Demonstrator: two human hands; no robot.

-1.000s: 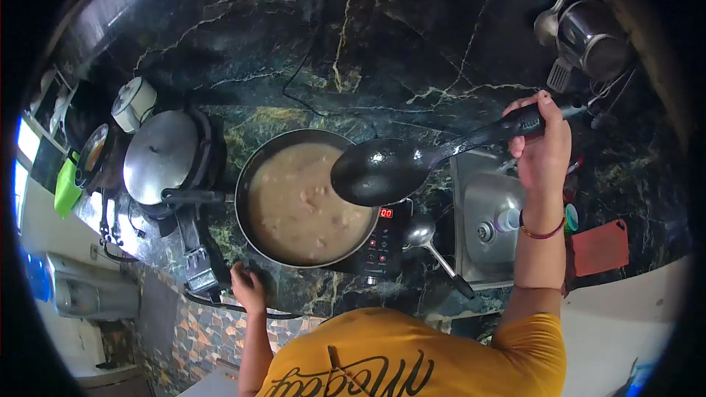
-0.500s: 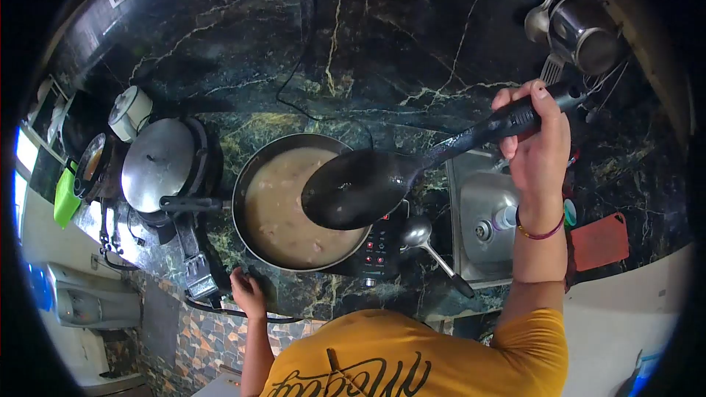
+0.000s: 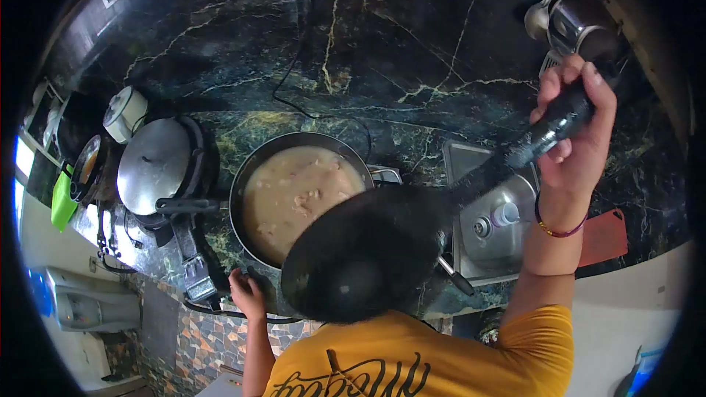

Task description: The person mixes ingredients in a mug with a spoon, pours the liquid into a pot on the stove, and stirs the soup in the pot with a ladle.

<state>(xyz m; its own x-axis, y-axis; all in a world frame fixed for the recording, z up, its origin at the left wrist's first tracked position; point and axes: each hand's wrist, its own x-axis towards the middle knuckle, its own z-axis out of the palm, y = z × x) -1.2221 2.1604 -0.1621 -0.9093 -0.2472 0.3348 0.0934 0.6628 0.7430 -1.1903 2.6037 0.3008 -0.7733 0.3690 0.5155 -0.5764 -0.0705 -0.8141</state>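
Observation:
My right hand (image 3: pixel 577 132) is wrapped round the handle of a black ladle (image 3: pixel 360 254), raised close to the camera. Its big bowl hides the lower right part of a dark pan (image 3: pixel 237 209). Pale, cloudy broth (image 3: pixel 276 184) with light lumps fills much of that pan. Down at the counter's front edge, left of the ladle bowl, my left hand (image 3: pixel 246 294) rests with its fingers apart and nothing in it. The ladle also covers most of a metal spoon, whose black handle end (image 3: pixel 462 284) shows beside the sink.
Left of the pan stands a lidded pot (image 3: pixel 153 169), near a white lidded cooker (image 3: pixel 125 114) and a green board (image 3: pixel 64 198). A steel sink (image 3: pixel 489 246) is at the right, beside a red cutting board (image 3: pixel 603 239). Utensils and a metal container (image 3: pixel 577 22) hang at upper right.
My right hand has moved up and right, nearer the camera. The ladle's bowl now looks larger and lower, showing more of the broth's upper part. My left hand stays in place.

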